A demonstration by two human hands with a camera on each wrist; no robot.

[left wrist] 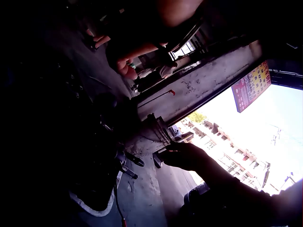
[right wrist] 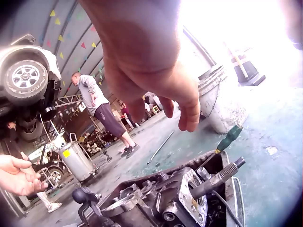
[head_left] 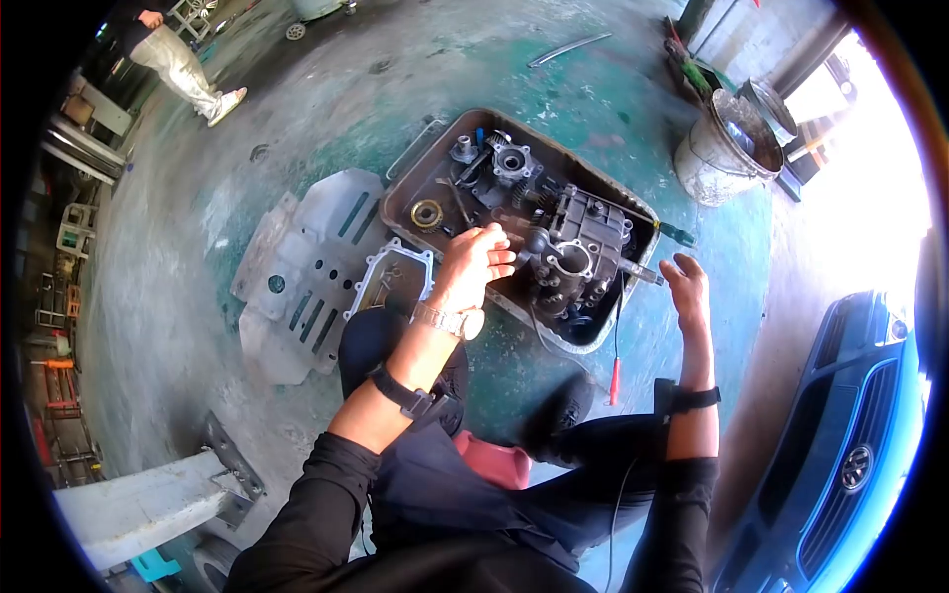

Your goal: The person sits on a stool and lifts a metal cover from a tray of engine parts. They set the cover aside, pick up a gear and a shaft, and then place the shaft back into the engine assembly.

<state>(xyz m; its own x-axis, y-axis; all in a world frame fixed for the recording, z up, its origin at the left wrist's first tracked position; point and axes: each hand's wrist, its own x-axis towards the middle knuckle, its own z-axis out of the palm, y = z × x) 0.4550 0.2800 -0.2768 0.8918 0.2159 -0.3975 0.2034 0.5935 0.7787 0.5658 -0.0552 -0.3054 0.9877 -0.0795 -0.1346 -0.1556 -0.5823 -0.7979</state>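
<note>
1. Gearbox assembly [head_left: 578, 252] sits in the right half of a dirty metal tray [head_left: 395, 193] on the green floor, straight ahead of the seated person's knees. A splined shaft [head_left: 643, 272] sticks out of it toward 3 o'clock.
2. Left hand [head_left: 474, 262], with a watch on the wrist, is at the assembly's 9 o'clock side. The fingers are loosely bent and reach toward a black knob [head_left: 535, 240]. The right wrist view shows this hand [right wrist: 19, 175] holding nothing and apart from the knob [right wrist: 80, 195].
3. Right hand [head_left: 687, 287] hovers just beside the shaft end, at 3 o'clock. Its fingers [right wrist: 189, 113] hang relaxed and spread above the shaft [right wrist: 215, 179], gripping nothing.
4. Loose gears and a bearing ring [head_left: 427, 214] lie in the tray at 10 o'clock of the assembly.
5. Green-handled screwdriver [head_left: 677, 235] lies at the tray's edge at 2 o'clock, and a red-handled tool [head_left: 614, 381] lies on the floor at 6 o'clock.
6. Grey slotted plate [head_left: 297, 267] lies at 9 o'clock of the tray, a battered bucket [head_left: 717, 148] stands at 1 o'clock, and a blue car [head_left: 850, 435] stands at 4 o'clock.
</note>
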